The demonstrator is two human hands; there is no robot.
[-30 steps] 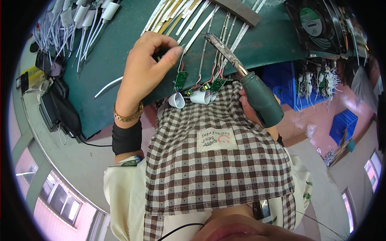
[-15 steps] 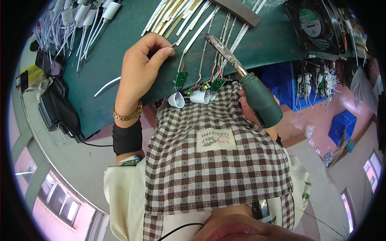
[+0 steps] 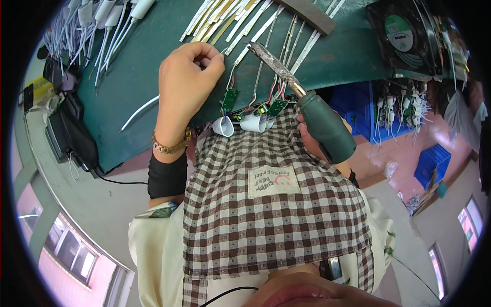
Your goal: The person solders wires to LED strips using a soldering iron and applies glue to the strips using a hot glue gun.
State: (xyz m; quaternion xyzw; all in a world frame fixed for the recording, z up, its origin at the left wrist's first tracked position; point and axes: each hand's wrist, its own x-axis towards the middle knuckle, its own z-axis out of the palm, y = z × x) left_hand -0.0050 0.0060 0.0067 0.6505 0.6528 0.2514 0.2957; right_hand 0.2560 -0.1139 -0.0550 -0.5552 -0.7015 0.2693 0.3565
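My left hand (image 3: pixel 192 71) is closed in a pinch on a white cable (image 3: pixel 139 112), whose tail sticks out left of the wrist. The cable's thin wire end shows beside the fingertips, at the near end of one of several LED strips (image 3: pixel 236 42). My right hand (image 3: pixel 310 134), partly hidden, grips the green handle of a soldering iron (image 3: pixel 327 125). The iron's worn tip points up and left, above the strips and a little right of the left fingertips. Green circuit boards (image 3: pixel 230 100) with white cup-shaped caps (image 3: pixel 223 127) hang by wires from strips at the table's near edge.
A dark bar (image 3: pixel 307 15) lies across the strips. White cables with plastic housings (image 3: pixel 105 18) are heaped at the far left. A black fan (image 3: pixel 401 36) stands at the far right, and a blue bin (image 3: pixel 353 110) with wired parts is below the green table (image 3: pixel 133 66).
The soldering iron's tip has moved left, closer to my left fingertips. My left hand has shifted slightly right, still pinching the cable.
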